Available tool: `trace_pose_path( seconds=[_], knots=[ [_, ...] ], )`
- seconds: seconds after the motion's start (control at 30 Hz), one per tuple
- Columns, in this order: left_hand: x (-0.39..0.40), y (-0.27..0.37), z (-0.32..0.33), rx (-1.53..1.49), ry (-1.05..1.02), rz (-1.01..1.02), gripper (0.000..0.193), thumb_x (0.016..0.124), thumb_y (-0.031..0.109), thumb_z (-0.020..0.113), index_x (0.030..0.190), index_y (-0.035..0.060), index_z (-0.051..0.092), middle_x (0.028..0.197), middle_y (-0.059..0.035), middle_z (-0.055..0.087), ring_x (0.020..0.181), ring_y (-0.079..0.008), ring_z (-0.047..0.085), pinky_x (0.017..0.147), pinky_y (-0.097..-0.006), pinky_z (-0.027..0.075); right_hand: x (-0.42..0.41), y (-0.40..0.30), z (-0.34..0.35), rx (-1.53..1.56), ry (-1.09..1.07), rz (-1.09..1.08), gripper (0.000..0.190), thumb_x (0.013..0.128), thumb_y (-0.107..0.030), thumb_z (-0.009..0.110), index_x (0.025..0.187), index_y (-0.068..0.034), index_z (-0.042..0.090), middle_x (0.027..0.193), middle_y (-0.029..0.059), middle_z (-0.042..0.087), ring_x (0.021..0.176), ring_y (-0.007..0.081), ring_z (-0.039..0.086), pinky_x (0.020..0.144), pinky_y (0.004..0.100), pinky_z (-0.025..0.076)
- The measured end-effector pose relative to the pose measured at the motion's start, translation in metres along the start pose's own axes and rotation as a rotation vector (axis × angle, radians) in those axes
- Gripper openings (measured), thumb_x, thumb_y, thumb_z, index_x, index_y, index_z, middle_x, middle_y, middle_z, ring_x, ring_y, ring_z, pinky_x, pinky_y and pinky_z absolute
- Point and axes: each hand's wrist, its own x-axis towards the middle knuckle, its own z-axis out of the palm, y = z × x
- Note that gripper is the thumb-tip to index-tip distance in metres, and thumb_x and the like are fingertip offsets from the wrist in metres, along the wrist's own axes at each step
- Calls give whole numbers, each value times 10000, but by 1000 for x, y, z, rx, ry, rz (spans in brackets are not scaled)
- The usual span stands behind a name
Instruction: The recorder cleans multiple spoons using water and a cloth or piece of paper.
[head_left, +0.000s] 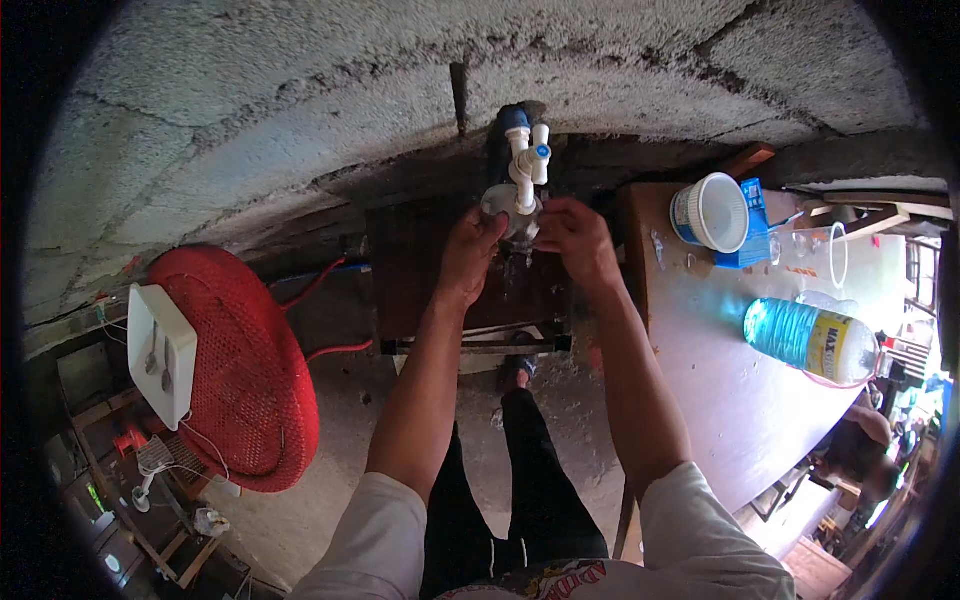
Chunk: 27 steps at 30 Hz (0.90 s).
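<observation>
A white plastic faucet (525, 169) with a blue fitting juts from the concrete block wall. Under its spout, my left hand (474, 255) grips a clear round container (498, 201), perhaps a cup or glass. My right hand (576, 238) is at the container's right side, its fingers bent close to the spout. Whether those fingers hold or only touch the container cannot be made out. Water appears to drip below the hands, over a dark board-like surface (405, 285).
On my left, a red woven piece (247, 375) bears a white tray (184, 360) with two spoons. The pale table (697, 360) on my right carries a white tub (724, 214), a blue carton (754, 232) and a blue-tinted plastic bottle (784, 330). Another person (855, 450) is farther right.
</observation>
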Motion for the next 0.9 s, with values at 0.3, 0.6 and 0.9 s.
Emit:
trace_pose_path(
  seconds=[0.3, 0.6, 0.9],
  knots=[
    [-38, 42, -22, 214, 23, 37, 274, 916, 155, 709, 1140, 48, 593, 1029, -2, 665, 951, -77, 576, 871, -253, 434, 3, -145, 6, -1206, 27, -1145, 299, 849, -227, 712, 1126, -122, 670, 1108, 45, 657, 1054, 258, 637, 802, 367, 582],
    [-142, 119, 11, 467, -93, 256, 213, 930, 118, 692, 1068, 16, 567, 1031, -46, 660, 987, -112, 610, 872, -259, 461, -48, -128, 8, -1549, 322, -758, 370, 927, -315, 588, 1262, -163, 628, 1273, 89, 615, 1283, 333, 498, 1130, 500, 320],
    [-322, 206, -10, 148, -147, 226, 250, 938, 99, 659, 1167, 94, 559, 982, -23, 641, 898, -139, 633, 825, -342, 559, -291, -62, 119, -726, 89, -518, 779, 826, -298, 748, 1488, -141, 368, 1484, 166, 414, 1363, 366, 388, 1139, 479, 316]
  ],
)
